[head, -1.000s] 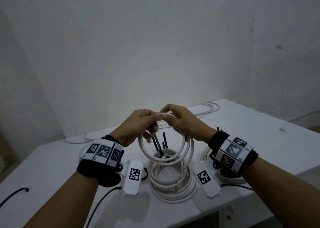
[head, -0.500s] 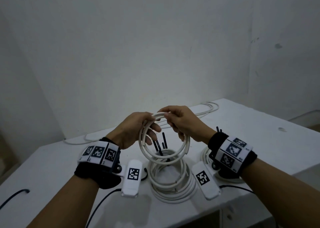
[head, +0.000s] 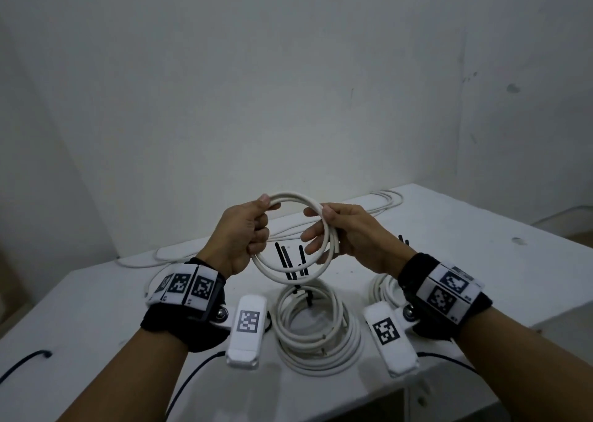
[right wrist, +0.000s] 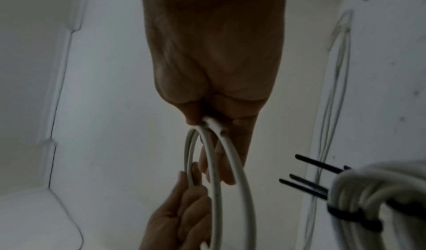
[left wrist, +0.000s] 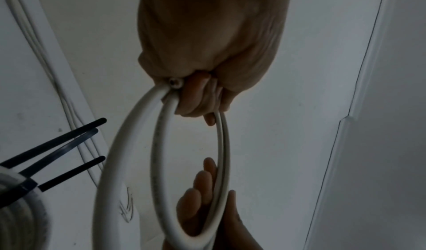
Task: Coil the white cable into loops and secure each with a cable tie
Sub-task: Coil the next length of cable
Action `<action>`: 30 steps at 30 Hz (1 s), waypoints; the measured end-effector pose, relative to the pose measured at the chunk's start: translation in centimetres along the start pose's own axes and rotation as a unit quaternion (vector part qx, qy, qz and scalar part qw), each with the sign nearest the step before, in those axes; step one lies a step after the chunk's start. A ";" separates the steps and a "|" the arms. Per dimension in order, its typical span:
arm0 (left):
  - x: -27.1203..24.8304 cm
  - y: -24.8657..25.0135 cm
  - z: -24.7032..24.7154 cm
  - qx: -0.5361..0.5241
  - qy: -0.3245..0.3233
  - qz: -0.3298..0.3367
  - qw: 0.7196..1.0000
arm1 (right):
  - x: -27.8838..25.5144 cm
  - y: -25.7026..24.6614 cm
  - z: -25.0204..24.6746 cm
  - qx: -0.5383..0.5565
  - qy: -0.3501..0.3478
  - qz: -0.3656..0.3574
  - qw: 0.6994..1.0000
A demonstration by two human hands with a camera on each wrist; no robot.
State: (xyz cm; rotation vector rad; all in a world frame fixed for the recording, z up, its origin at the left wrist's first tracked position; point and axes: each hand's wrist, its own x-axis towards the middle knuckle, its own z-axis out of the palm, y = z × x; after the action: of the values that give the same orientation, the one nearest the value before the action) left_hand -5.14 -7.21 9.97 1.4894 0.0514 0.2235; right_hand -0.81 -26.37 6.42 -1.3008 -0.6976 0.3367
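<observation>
A small coil of white cable (head: 290, 196), two or three turns, is held in the air above the table between both hands. My left hand (head: 261, 216) grips its left side, thumb on top and fingers curled round the turns. My right hand (head: 321, 226) pinches its right side with the thumb over the turns and the fingers behind. In the left wrist view the left hand (left wrist: 200, 93) holds the coil (left wrist: 110, 163) with a cut end at the fist. The right wrist view shows the right hand (right wrist: 214, 130) pinching the coil (right wrist: 239, 172) where another cut end lies.
A stack of tied white coils (head: 317, 335) lies on the white table (head: 481, 261) below the hands, with black cable tie tails (head: 287, 258) sticking up. Another coil (head: 382, 290) lies under my right wrist. Loose white cables (head: 382, 203) run along the far edge by the wall.
Both hands have lifted the coil higher and slid apart from its top to opposite sides. The turns have drawn closer together into one ring.
</observation>
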 end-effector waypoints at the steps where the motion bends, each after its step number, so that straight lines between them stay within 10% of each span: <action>1: -0.1 -0.1 0.0 -0.008 0.000 -0.004 1.000 | 0.0 0.0 0.0 0.023 -0.002 0.010 1.000; 10: -0.4 -0.3 -1.6 0.042 -0.016 0.002 0.999 | -0.1 -1.1 -0.6 -0.189 0.082 0.003 0.979; 19: -0.6 -0.3 -1.2 -0.007 0.015 0.023 1.000 | 0.0 -0.6 0.0 -0.118 0.185 -0.015 0.975; 30: -0.3 -0.9 -1.1 -0.023 0.071 0.075 0.994 | 0.8 0.3 3.2 -0.023 0.116 0.003 0.993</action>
State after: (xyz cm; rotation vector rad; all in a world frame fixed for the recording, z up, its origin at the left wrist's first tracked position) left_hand -5.56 -6.21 8.92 1.4301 0.0482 0.4506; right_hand -2.24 -23.37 6.68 -1.3609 -0.5069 0.1698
